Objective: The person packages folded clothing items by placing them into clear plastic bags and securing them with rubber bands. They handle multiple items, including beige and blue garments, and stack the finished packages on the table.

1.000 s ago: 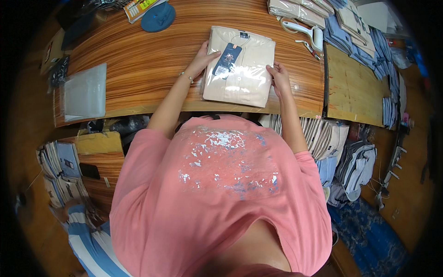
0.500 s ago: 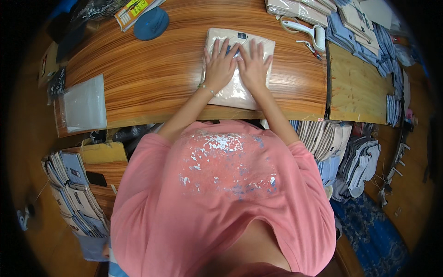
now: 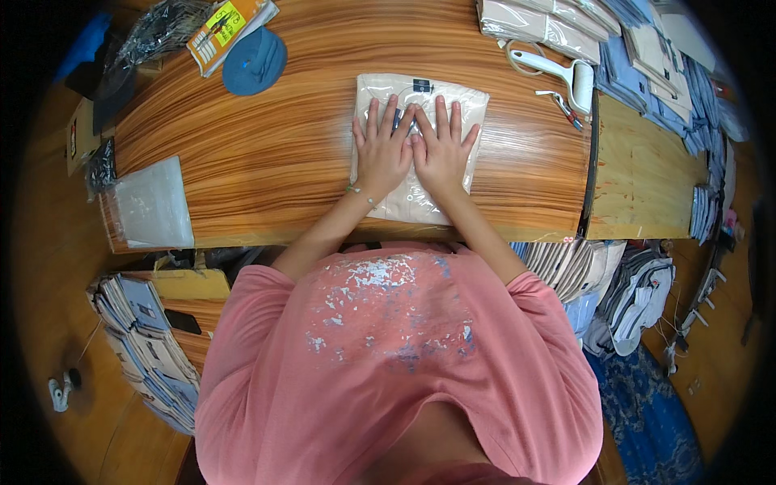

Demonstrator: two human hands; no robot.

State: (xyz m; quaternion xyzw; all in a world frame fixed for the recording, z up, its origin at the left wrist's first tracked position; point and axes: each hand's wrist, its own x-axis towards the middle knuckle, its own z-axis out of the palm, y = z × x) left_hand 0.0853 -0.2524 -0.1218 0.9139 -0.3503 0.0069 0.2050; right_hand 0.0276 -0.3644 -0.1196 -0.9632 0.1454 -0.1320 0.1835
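Note:
A folded beige garment in a clear plastic bag (image 3: 457, 109) lies flat on the wood-grain table (image 3: 267, 153), close to its front edge. My left hand (image 3: 383, 158) presses flat on the bag's left half, fingers spread and pointing away from me. Beside it, my right hand (image 3: 441, 158) lies flat on the right half, its fingers spread too. Thumbs and index fingers nearly meet at the middle. A dark label shows at the bag's far edge; a blue patch below it is partly hidden by my fingers.
At the left front corner lies a stack of clear plastic bags (image 3: 153, 202). A blue round object (image 3: 255, 61) sits at the far left by an orange-and-white packet (image 3: 218, 36). Far right are a white lint roller (image 3: 580, 85), small snips (image 3: 566, 109) and bagged garments (image 3: 537, 32). Folded garments (image 3: 153, 339) are stacked lower left.
The whole scene sits lower in the picture, as the head view has shifted. Both hands stay flat on the bagged garment, with little change in their placement.

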